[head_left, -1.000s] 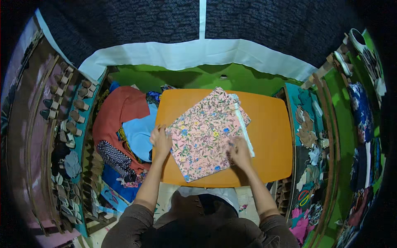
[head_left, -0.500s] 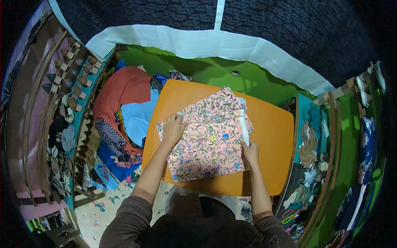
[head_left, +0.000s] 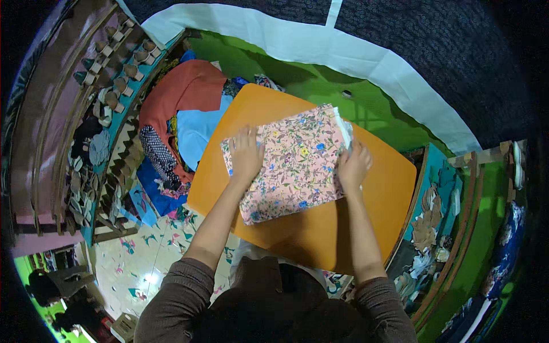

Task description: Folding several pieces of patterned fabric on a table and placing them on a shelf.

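Note:
A folded pink floral cloth [head_left: 297, 163] lies on the orange tabletop [head_left: 377, 188]. A white strip [head_left: 342, 127] runs along its upper right edge. My left hand [head_left: 247, 157] rests flat on the cloth's left part, fingers stretched out. At the right edge, just below the white strip, my right hand [head_left: 353, 167] is closed around the cloth's side, its fingers slightly blurred.
Left of the table lies a heap of red, blue and patterned cloth [head_left: 183, 88]. Beyond it, a rack [head_left: 123, 86] carries rows of shoes or shoe forms. Brown and white scraps [head_left: 426, 220] fill a shelf at right. Coloured snippets litter the tiled floor [head_left: 150, 257].
The view has shifted and turned. My right hand has moved up the cloth's right edge from the strip's lower end. The top corner now lies straighter, and my left hand is flatter on the cloth.

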### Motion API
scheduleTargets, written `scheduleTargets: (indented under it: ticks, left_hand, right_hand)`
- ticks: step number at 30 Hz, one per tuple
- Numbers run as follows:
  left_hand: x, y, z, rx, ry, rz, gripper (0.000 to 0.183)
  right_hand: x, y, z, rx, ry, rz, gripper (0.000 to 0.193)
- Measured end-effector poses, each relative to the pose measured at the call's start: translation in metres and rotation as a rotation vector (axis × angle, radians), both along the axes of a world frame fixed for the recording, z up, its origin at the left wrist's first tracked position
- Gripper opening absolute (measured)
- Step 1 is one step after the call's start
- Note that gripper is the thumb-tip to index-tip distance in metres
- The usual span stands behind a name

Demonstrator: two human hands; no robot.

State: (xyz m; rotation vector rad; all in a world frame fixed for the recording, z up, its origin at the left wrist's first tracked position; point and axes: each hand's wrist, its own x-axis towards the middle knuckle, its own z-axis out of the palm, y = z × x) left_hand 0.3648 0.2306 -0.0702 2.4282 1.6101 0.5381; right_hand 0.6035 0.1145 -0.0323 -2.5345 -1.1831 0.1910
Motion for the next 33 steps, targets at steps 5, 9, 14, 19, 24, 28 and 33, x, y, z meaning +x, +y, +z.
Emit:
scheduleTargets:
  ticks: [5,9,14,19,24,28,33]
  left_hand:
    - [-0.018,-0.080,-0.007,-0.053,0.209,-0.196,0.058]
    - [-0.047,-0.101,-0.022,-0.128,0.272,-0.169,0.056]
    - [-0.049,-0.100,-0.024,-0.154,0.253,-0.204,0.055]
    - [-0.050,-0.090,-0.019,-0.187,0.238,-0.174,0.054]
    - [-0.055,-0.055,-0.018,-0.080,0.176,-0.135,0.055]
    - [-0.058,-0.033,-0.021,-0.045,0.241,-0.118,0.056]
    - [-0.064,-0.031,-0.039,-0.005,0.228,-0.135,0.059]
  right_hand:
    - [-0.088,-0.025,-0.031,0.039,0.036,0.607,0.045]
    - [-0.067,-0.051,-0.048,-0.047,-0.009,0.841,0.039]
    - [0.021,-0.057,-0.053,-0.291,-0.231,0.059,0.050]
    - [-0.018,-0.038,-0.026,-0.138,-0.155,0.120,0.050]
    - [-0.092,-0.015,-0.034,-0.129,-0.083,0.534,0.047]
    - [-0.110,0.002,-0.046,-0.069,-0.021,0.765,0.047]
    - [-0.055,0.038,-0.071,-0.159,-0.251,0.645,0.050]
